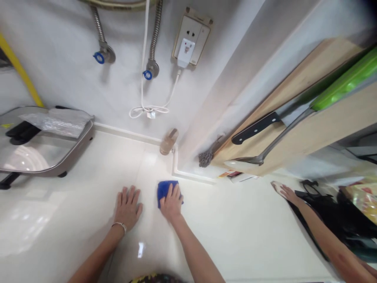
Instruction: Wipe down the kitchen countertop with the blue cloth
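- Blue cloth [162,189] on the counter [235,224], partly beneath the right hand [171,204], whose fingers lie spread over it.
- Left hand [127,207] flat on the counter, fingers apart, cloth to its right.
- Packet [366,196] print: too blurred to read.

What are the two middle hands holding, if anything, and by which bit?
The right hand lies over the near right part of a blue cloth; a real grip can't be told. The left hand holds nothing.
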A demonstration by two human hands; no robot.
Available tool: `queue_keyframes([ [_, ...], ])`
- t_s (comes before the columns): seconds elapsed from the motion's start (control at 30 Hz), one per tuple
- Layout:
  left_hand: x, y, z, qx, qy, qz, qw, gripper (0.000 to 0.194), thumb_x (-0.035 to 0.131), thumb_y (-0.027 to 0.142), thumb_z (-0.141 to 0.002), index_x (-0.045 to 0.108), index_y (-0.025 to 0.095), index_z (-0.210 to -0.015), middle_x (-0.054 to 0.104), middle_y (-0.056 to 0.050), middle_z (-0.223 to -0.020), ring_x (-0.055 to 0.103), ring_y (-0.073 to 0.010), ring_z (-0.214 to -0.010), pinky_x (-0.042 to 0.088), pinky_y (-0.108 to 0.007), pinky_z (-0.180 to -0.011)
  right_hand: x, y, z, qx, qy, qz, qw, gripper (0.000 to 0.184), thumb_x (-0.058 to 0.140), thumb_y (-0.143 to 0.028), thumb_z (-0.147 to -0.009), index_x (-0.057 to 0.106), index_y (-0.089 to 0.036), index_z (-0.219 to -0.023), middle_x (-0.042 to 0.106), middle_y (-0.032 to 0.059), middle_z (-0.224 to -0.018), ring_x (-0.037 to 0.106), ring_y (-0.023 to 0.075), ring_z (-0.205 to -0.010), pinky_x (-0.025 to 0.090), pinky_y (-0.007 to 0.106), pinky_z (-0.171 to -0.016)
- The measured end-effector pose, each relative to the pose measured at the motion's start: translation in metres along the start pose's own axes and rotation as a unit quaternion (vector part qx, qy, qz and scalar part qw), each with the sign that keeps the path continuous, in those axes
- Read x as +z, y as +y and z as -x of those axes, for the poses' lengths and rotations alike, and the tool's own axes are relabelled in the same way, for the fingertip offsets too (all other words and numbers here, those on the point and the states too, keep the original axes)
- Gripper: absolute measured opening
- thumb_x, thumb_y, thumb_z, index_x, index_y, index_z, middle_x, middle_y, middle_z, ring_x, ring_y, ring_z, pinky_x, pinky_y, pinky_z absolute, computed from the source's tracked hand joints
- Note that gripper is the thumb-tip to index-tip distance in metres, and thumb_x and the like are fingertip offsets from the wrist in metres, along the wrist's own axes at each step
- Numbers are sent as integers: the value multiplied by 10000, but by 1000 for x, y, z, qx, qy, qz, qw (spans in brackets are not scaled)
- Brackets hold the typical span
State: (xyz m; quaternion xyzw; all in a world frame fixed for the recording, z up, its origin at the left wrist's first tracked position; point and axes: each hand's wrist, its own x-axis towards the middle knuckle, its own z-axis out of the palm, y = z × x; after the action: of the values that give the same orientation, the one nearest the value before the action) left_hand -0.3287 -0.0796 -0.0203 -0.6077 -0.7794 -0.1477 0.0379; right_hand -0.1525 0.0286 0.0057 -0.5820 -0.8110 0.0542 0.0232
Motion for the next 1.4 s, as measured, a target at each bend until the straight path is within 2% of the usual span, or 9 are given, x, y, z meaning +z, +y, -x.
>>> queue_keyframes([
  [0.1,-1,0,2,-5,2,0,1000,587,455,388,-929,528,124,-1448,382,-148,-1585,206,-435,-1498,192,-613,-1204,2,1,34,-64,7,-91,994,735,466,-383,-917,245,-108,-1562,175,256,-1628,239,432,-1479,298,658,-1120],
  [0.2,0,-3,3,-10,-2,13,1000,585,464,393,-933,514,146,-1460,379,-126,-1591,203,-414,-1505,189,-603,-1214,5,36,65,-118,12,-244,963,719,457,-492,-943,252,-197,-1565,298,181,-1609,331,344,-1462,380,566,-1131],
  [0.3,0,0,0,-46,-18,42,998,550,463,378,-937,549,147,-1429,418,-131,-1567,237,-419,-1493,216,-633,-1201,14,93,93,-47,37,-370,927,686,381,-518,-978,231,-187,-1561,492,179,-1480,549,271,-1295,509,475,-1033],
  [0.37,0,11,-1,-59,-17,74,995,521,442,367,-950,570,146,-1403,467,-146,-1531,291,-404,-1477,263,-643,-1183,22,136,111,4,91,-366,926,676,402,-548,-965,330,-158,-1513,541,197,-1422,565,295,-1265,505,507,-1034],
  [0.57,5,75,6,169,29,166,971,421,412,309,-981,635,190,-1318,528,-118,-1487,400,-264,-1442,308,-508,-1214,55,230,167,7,210,-239,948,586,389,-488,-979,454,-120,-1430,515,222,-1429,494,332,-1326,423,578,-1113],
  [0.67,9,100,4,199,6,138,970,416,484,334,-956,644,182,-1309,495,-138,-1512,378,-289,-1453,272,-522,-1225,68,237,180,-37,236,-199,950,513,332,-400,-1006,478,-131,-1418,490,197,-1460,452,298,-1373,421,553,-1136],
  [0.93,20,129,-14,99,-21,54,993,596,447,480,-950,530,154,-1442,365,-187,-1588,267,-368,-1495,137,-607,-1225,73,230,178,-58,268,-158,949,495,354,-279,-999,410,-161,-1477,490,180,-1458,439,280,-1387,440,550,-1139],
  [1.13,27,105,-35,92,-5,56,994,622,444,509,-946,476,209,-1490,301,-145,-1628,220,-335,-1518,149,-558,-1236,70,229,181,-50,270,-144,951,495,366,-260,-997,395,-183,-1485,490,166,-1462,457,269,-1373,463,535,-1123],
  [1.4,31,79,-107,56,-8,68,996,563,419,430,-961,498,220,-1476,337,-131,-1615,241,-341,-1509,150,-589,-1227,62,225,184,-14,245,-168,955,485,375,-339,-1004,429,-200,-1465,496,155,-1466,486,287,-1348,465,557,-1108],
])
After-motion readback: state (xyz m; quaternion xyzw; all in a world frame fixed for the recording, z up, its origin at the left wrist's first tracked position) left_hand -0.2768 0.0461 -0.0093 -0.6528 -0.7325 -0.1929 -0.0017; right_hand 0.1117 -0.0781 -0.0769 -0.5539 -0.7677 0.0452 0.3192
